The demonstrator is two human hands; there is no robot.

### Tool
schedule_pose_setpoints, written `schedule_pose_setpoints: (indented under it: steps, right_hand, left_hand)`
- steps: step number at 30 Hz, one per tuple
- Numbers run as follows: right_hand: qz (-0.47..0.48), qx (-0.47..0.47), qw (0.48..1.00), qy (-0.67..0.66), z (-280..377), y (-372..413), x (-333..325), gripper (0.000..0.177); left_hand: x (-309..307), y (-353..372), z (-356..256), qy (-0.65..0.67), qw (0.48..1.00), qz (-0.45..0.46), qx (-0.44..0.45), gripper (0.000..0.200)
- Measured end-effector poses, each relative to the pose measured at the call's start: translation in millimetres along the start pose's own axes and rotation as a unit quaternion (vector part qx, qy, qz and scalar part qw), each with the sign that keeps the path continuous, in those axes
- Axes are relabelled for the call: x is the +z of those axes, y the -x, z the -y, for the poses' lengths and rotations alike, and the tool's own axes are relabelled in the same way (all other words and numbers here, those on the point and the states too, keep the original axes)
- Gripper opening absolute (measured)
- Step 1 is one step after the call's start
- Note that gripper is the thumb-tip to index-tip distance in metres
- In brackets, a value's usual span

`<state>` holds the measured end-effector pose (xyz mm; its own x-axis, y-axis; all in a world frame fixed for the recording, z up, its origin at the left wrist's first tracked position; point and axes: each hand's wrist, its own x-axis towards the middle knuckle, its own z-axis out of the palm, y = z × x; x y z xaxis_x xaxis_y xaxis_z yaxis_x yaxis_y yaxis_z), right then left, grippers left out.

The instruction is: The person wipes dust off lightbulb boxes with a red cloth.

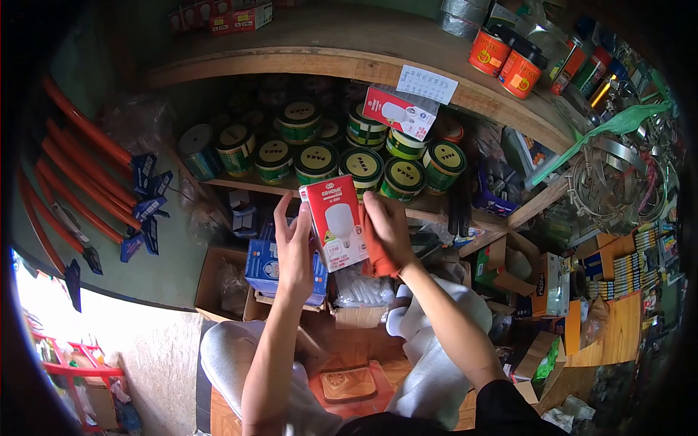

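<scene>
A red and white light bulb box [337, 221] is held upright in front of me, its printed bulb picture facing up at me. My left hand [293, 247] grips its left edge, with the thumb along the side and some fingers raised. My right hand [389, 229] is closed around an orange-red cloth [378, 251] and presses against the box's right edge. A second bulb box [400, 114] leans on top of several green paint cans [317, 161] on the shelf behind.
Orange-handled saws [80, 185] hang at the left. Blue boxes [263, 267] and clear-wrapped items [363, 291] sit in cartons below my hands. Orange-labelled cans [520, 69] stand on the upper wooden shelf [327, 62]. Metal hose clamps [618, 182] hang at the right.
</scene>
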<state>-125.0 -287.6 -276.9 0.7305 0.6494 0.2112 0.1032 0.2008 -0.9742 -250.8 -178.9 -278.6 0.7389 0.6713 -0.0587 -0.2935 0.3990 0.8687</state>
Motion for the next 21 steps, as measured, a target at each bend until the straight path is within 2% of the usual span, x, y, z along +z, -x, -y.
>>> schedule_pose_setpoints:
  steps: [1,3,4,5,7,10,11,13,15,17,19,21]
  right_hand:
    - [-0.008,-0.057,0.998,0.024,8.0,3.2,6.0,0.041]
    - [-0.011,-0.145,0.977,0.154,0.4,4.0,6.8,0.039]
    - [-0.02,-0.17,0.971,0.168,0.3,8.8,10.5,0.036]
    - [-0.013,-0.173,0.966,0.19,0.2,15.6,13.3,0.035]
    - [0.023,-0.17,0.96,0.221,17.4,30.3,23.5,0.034]
    - [0.058,-0.218,0.944,0.24,16.1,25.7,24.8,0.028]
    - [0.055,-0.222,0.945,0.235,13.0,24.2,24.4,0.028]
    - [0.01,-0.253,0.931,0.264,11.9,22.3,19.6,0.028]
    - [-0.078,-0.286,0.926,0.235,11.2,11.3,16.4,0.031]
    - [-0.144,-0.225,0.945,0.187,13.3,-1.9,9.9,0.034]
    - [-0.209,-0.138,0.96,0.124,3.3,-15.1,5.3,0.041]
    - [-0.188,-0.049,0.975,0.104,-6.4,-21.0,5.5,0.046]
  left_hand:
    - [-3.0,-1.3,-1.6,0.016,0.999,0.03,-0.005,0.072]
    - [0.2,-5.5,2.4,0.079,0.995,0.059,-0.012,0.078]
    - [4.0,-4.7,2.8,-0.007,0.998,0.052,0.027,0.079]
    - [8.6,0.1,3.4,-0.041,0.998,0.022,0.032,0.078]
    - [5.2,-6.3,6.2,0.017,0.999,-0.012,0.039,0.074]
    - [-10.2,-14.1,11.6,0.124,0.992,0.004,-0.018,0.059]
    - [-11.7,-13.2,16.9,0.089,0.995,0.03,-0.041,0.058]
    - [-13.8,-6.8,23.1,0.016,0.993,0.084,-0.083,0.055]
    - [1.0,10.8,28.3,0.025,0.989,0.071,-0.127,0.051]
    - [21.4,26.4,15.1,-0.022,0.994,0.075,-0.073,0.053]
    - [15.7,24.3,21.4,-0.061,0.992,0.107,0.002,0.053]
    - [15.5,26.5,16.2,-0.081,0.99,0.104,0.053,0.053]
